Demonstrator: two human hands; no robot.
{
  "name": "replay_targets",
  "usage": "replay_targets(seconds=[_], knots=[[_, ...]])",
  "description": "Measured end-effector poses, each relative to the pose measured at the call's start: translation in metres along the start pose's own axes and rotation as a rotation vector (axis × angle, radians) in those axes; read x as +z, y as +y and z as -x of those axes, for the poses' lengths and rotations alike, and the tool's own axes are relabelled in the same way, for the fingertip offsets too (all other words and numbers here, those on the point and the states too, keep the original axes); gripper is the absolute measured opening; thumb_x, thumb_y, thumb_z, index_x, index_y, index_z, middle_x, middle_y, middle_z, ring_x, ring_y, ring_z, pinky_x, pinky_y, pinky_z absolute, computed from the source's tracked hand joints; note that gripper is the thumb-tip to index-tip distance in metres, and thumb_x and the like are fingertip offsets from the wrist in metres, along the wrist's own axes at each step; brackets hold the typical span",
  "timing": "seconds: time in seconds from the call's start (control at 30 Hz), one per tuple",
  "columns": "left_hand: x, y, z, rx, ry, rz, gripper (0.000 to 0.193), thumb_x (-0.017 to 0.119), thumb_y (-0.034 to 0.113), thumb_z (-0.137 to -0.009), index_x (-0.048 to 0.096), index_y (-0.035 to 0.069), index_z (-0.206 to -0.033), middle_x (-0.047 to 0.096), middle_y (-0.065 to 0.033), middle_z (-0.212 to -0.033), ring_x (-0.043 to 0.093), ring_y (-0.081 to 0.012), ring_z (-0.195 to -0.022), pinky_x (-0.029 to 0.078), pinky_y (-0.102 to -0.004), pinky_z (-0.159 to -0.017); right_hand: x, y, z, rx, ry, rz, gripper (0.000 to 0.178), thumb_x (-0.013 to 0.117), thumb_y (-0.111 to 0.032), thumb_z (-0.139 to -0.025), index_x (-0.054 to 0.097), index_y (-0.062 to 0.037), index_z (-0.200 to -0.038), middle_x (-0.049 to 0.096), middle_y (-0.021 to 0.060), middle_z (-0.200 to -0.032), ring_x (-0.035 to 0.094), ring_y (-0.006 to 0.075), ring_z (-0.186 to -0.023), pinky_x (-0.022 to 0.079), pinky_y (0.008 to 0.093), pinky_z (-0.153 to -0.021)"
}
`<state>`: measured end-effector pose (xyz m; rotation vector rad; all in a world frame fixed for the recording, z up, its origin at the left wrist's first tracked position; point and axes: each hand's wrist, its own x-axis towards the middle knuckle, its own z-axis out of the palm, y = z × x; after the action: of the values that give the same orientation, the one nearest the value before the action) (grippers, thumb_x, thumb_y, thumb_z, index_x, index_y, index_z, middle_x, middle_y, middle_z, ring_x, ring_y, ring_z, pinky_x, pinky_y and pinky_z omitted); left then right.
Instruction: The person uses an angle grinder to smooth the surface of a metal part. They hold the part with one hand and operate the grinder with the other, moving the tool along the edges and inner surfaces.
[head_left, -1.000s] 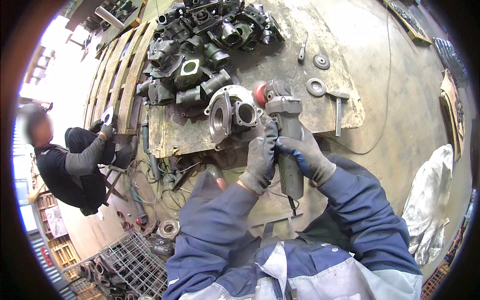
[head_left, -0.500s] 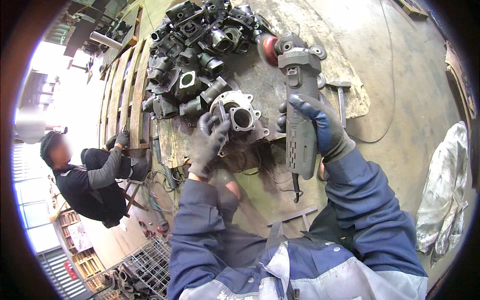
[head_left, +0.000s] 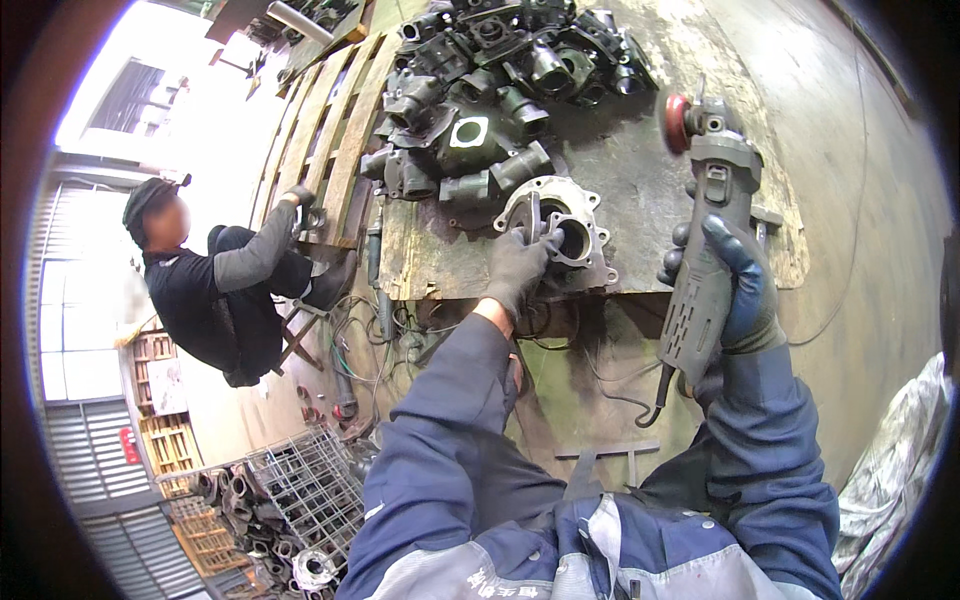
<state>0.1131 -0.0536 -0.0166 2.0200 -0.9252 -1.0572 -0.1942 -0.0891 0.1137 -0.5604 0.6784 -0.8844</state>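
My right hand (head_left: 745,285), in a dark glove with a blue palm, is closed around the body of an angle grinder (head_left: 708,225). The grinder is held upright, its reddish disc (head_left: 677,124) at the far end and its cord hanging from the near end. At the table's near edge lies a bare-metal casting (head_left: 590,240) with a round flange and a square-flanged opening. My gloved left hand (head_left: 520,268) is closed on its near left side, fingers bent around a raised part. A gap separates the grinder from the casting.
Dark castings (head_left: 480,100) are heaped on the worn table (head_left: 440,250), left and far. Partly behind the grinder lies a hammer (head_left: 766,218). A co-worker (head_left: 215,270) sits at left by a wooden pallet (head_left: 335,130). Cables (head_left: 365,340) and a wire basket (head_left: 310,490) are lower left.
The view has turned left, so the scene sits farther right. My left fingers, spread over the casting before, are now bent around its part. The grinder stays in my right hand, tilted slightly more.
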Motion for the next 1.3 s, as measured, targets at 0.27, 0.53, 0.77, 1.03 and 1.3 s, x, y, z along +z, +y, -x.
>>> replay_targets(seconds=[0.27, 0.53, 0.77, 1.03, 1.3], knots=[[-0.117, -0.008, 0.022, 0.026, -0.097, 1.078, 0.041, 0.063, 0.033, -0.107, 0.06, 0.01, -0.142, 0.068, -0.012, -0.135, 0.067, -0.0302, -0.119, 0.054, -0.0488, -0.105, 0.004, 0.007, 0.0, -0.023, 0.055, -0.034, 0.052, 0.065, -0.032, -0.103, 0.051, -0.002, -0.142, 0.066, 0.0096, -0.103, 0.069, 0.0218, -0.087, 0.06, 0.0395, -0.079], [-0.239, -0.134, -0.055, -0.073, 0.427, 0.872, 0.04, 0.066, 0.033, -0.104, 0.068, 0.002, -0.13, 0.074, -0.0116, -0.12, 0.074, -0.0278, -0.1, 0.061, -0.0436, -0.09, 0.006, 0.011, 0.003, -0.04, 0.175, 0.072, 0.051, 0.065, -0.033, -0.102, 0.052, -0.0009, -0.14, 0.066, 0.0117, -0.107, 0.07, 0.0244, -0.087, 0.061, 0.0399, -0.076], [-0.264, -0.262, -0.099, -0.335, 0.731, 0.326, 0.066, 0.063, 0.062, -0.099, 0.071, -0.002, -0.111, 0.07, -0.0096, -0.092, 0.065, -0.022, -0.078, 0.05, -0.0391, -0.068, 0.003, 0.024, -0.004, -0.014, 0.238, 0.099, 0.066, 0.06, -0.033, -0.104, 0.038, -0.0031, -0.159, 0.064, 0.0113, -0.105, 0.069, 0.0215, -0.087, 0.061, 0.0398, -0.077], [-0.282, -0.304, -0.13, -0.413, 0.605, -0.093, 0.082, 0.056, 0.072, -0.098, 0.074, -0.008, -0.1, 0.073, -0.0191, -0.091, 0.064, -0.0275, -0.082, 0.05, -0.0432, -0.073, 0.013, 0.029, -0.003, 0.073, 0.269, 0.165, 0.043, 0.064, -0.039, -0.102, 0.058, -0.0054, -0.127, 0.065, 0.0058, -0.104, 0.068, 0.0181, -0.081, 0.06, 0.0338, -0.069], [-0.289, -0.33, -0.122, -0.277, 0.421, 0.299, 0.056, 0.065, 0.056, -0.1, 0.067, 0.004, -0.122, 0.066, -0.0052, -0.081, 0.061, -0.0163, -0.066, 0.046, -0.0357, -0.056, 0.001, 0.025, -0.002, 0.003, 0.245, 0.046, 0.041, 0.064, -0.025, -0.102, 0.055, -0.0011, -0.133, 0.067, 0.0145, -0.108, 0.073, 0.0269, -0.087, 0.063, 0.0424, -0.076]])
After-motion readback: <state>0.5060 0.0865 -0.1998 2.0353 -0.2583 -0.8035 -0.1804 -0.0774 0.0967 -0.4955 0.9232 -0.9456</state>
